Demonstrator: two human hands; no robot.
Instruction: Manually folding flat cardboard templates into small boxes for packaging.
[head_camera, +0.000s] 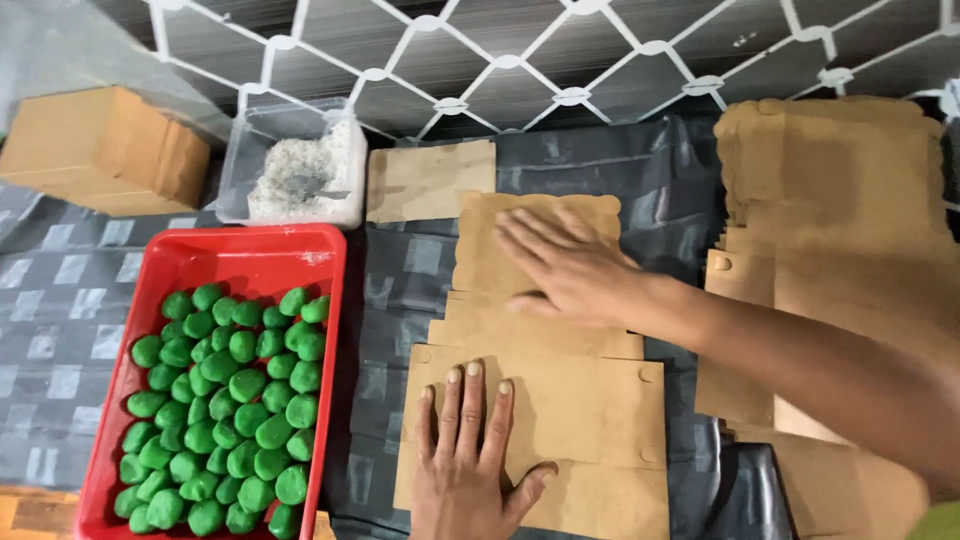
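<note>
A flat brown cardboard box blank (580, 400) lies unfolded on the dark cloth in front of me. My left hand (468, 450) presses flat on its near part, fingers spread and pointing away. Farther up the same blank, my right hand (565, 265) lies palm down with fingers together, reaching in from the right. Neither hand grips anything.
A red tray (250, 258) filled with several green balls (230, 400) sits at the left. Behind it stand a clear tub of white shreds (300, 175) and a folded brown box (100, 145). A stack of cardboard blanks (840, 220) lies at the right, a small cardboard piece (428, 180) behind.
</note>
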